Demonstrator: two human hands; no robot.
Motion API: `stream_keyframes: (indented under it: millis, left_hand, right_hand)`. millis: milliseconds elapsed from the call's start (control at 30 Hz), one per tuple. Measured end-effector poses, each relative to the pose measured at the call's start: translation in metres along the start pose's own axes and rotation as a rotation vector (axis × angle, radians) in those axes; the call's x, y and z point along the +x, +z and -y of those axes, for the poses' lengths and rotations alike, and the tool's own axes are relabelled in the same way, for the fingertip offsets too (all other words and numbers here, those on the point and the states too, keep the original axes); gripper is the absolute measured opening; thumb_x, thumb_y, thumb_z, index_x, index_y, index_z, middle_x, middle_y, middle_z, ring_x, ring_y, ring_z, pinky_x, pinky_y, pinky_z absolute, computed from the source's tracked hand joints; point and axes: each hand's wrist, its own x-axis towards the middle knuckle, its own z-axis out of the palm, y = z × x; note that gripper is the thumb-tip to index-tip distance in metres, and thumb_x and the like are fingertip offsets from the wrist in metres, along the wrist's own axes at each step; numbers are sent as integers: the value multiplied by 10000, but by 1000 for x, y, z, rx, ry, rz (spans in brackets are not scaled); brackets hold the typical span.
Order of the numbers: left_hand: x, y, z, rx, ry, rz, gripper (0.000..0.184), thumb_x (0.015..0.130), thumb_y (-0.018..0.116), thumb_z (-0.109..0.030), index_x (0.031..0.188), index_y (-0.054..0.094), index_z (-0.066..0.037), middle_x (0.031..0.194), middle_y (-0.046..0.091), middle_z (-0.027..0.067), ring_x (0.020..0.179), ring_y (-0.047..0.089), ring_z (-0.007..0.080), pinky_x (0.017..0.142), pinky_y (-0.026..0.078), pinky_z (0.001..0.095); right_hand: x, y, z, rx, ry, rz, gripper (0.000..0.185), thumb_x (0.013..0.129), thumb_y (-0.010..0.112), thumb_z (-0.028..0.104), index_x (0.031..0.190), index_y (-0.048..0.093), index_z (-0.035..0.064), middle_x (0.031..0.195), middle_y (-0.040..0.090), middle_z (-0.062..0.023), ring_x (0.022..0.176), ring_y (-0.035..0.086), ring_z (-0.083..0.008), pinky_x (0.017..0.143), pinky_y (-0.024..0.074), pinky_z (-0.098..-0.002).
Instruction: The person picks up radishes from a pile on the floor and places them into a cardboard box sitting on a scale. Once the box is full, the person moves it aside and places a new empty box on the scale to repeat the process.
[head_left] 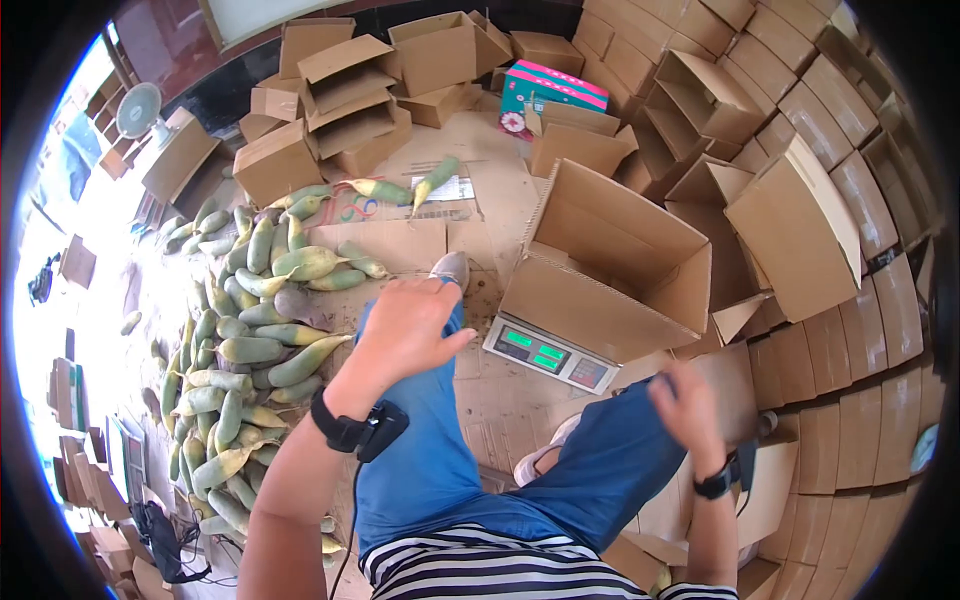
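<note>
My left hand (414,322) rests over my left knee, back up, its thumb stretched out to the side and nothing seen in it. My right hand (688,408) is slightly blurred beside my right knee, thumb and fingers apart, seemingly holding nothing. A blurred greyish-brown shape (735,390) lies just right of it; I cannot make out what it is. Ahead of my right knee, an open cardboard box (600,295) sits on a digital scale (548,358) with lit green displays. The box's visible inside shows only cardboard. Left of my left leg lies a big heap of green radishes (250,350).
Two radishes (382,191) lie apart on the floor ahead. Open cartons (345,75) are piled at the back near a teal-and-pink box (550,98). Stacked cardboard boxes (830,340) wall the right side. A fan (140,110) stands at the far left.
</note>
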Motion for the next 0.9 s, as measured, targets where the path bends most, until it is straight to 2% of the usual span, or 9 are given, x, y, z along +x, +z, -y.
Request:
stream_keyframes:
  millis: [33,67,167,400,600,667,700,767,900]
  left_hand:
    - [0,1,-1,-10,-6,-1,362,774,735,-349,923,613,-42,871,651,145,886,626,346,785,481,456]
    - [1,2,-3,-20,-14,-2,357,775,731,-352,908,610,-45,862,652,140,889,627,341,785,480,456]
    - [2,4,-9,8,-23,-11,355,775,724,-363,883,607,-45,845,652,133,884,629,327,784,477,446]
    - [-2,12,-23,8,-56,-64,358,777,720,-376,852,602,-47,839,647,137,877,620,326,805,465,430]
    - [-15,18,-31,12,-65,-198,352,787,717,-357,930,631,-47,931,644,126,1005,600,316,919,443,445]
    - [-21,14,-35,-22,-175,-213,448,803,718,-370,1083,620,-35,1127,613,148,1135,552,330,972,432,447]
    - [-25,16,-34,-21,-183,-215,448,803,718,-370,1083,620,-35,1127,613,148,1135,552,330,972,432,447]
    - [-32,20,-34,-213,-285,-252,597,845,700,-419,1263,540,-23,1320,520,183,1241,485,365,1036,401,456]
    - [-45,37,-28,-452,-281,-230,745,891,656,-478,1420,406,-17,1415,444,229,1308,436,397,1099,351,474]
  right_hand:
    - [-6,0,13,-302,-278,61,284,811,709,236,1011,690,35,1043,669,-127,1085,578,-336,997,425,-468]
    - [-10,3,15,-300,-290,61,284,811,709,236,1011,690,35,1043,669,-127,1085,578,-336,997,425,-468]
    - [-13,13,14,-341,-122,-46,215,811,697,229,939,700,56,1012,680,-109,1083,578,-319,1013,396,-459]
    - [-14,19,13,-307,-181,-128,174,829,674,193,930,693,53,980,682,-114,1055,591,-321,989,404,-458]
    - [-13,18,12,-309,-178,-121,142,837,652,154,929,687,50,969,680,-122,1040,594,-329,973,410,-453]
    - [-13,18,11,-312,-177,-134,136,845,636,139,937,679,49,974,676,-125,1033,596,-332,965,417,-449]
    - [-13,18,9,-311,-184,-131,136,845,636,139,937,679,49,974,676,-125,1033,596,-332,965,417,-449]
    - [-14,18,7,-289,-119,-110,175,857,621,129,1005,667,45,1050,663,-132,1052,589,-343,960,425,-450]
    - [-14,25,7,-274,-64,-238,227,875,606,133,1078,650,43,1133,640,-137,1070,577,-355,952,433,-452]
